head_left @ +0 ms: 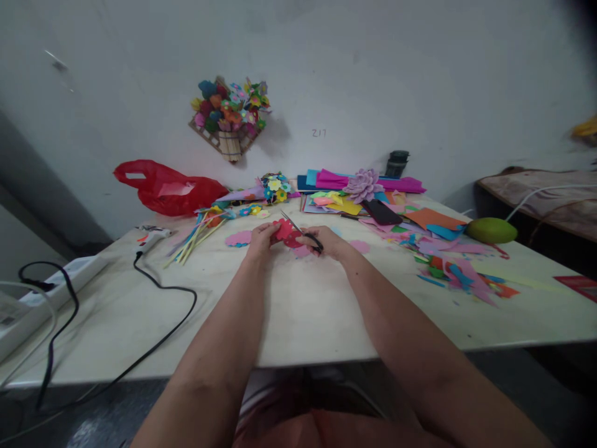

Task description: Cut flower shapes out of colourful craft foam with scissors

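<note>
My left hand pinches a red scalloped paper piece over the middle of the table. In my right hand is a pair of scissors with dark handles, its blades pointing up and to the left beside the red paper. Darker red paper lies between the two hands; whether it is part of the same piece I cannot tell. Close to my left hand rests a pink scalloped paper piece, and more pink paper lies right of my right hand.
A glue gun with a black cord and a white power strip occupy the left. Behind are a red plastic bag, paper flowers and a phone. Paper scraps and a green mango-like fruit are on the right.
</note>
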Motion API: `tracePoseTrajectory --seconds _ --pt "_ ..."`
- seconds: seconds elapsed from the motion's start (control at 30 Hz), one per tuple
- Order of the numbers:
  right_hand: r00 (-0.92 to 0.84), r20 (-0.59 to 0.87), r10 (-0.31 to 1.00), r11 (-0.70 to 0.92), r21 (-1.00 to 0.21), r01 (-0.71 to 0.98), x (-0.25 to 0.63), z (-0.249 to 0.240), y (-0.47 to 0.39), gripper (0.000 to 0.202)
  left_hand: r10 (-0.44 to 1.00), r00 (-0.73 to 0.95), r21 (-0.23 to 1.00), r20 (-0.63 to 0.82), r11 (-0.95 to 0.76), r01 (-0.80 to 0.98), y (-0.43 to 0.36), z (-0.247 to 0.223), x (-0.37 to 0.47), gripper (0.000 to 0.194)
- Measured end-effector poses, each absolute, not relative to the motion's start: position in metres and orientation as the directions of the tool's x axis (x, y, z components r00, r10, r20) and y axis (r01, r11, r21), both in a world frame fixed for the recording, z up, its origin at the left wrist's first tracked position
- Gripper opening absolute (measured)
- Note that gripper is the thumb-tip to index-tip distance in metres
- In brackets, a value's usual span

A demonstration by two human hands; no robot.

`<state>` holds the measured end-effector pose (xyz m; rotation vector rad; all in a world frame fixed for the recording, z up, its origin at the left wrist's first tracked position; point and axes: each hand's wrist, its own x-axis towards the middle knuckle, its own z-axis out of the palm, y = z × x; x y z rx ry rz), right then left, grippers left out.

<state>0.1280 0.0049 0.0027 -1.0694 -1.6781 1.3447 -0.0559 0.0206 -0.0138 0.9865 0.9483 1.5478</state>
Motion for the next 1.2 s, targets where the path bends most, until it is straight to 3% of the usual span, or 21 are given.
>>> tracePoseTrajectory --seconds 0.6,0.83,1.2 --pt "-0.424 0.002 0.906 0.099 -0.973 0.207 0.127 0.002 0.005 0.021 0.978 -0.166 0.920 0.125 -0.177 -0.349 0.017 -0.011 -0.054 0.036" --pt "-0.424 0.012 0.905 0.109 -0.973 0.204 0.128 0.000 0.006 0.019 0.981 -0.108 0.942 0.158 -0.183 -0.282 0.022 -0.014 -0.055 0.042" --pt "-0.385 -0.006 0.923 0.088 -0.970 0.226 0.128 0.003 0.004 0.027 0.987 0.024 0.898 0.158 -0.134 -0.419 0.021 -0.014 -0.057 0.035"
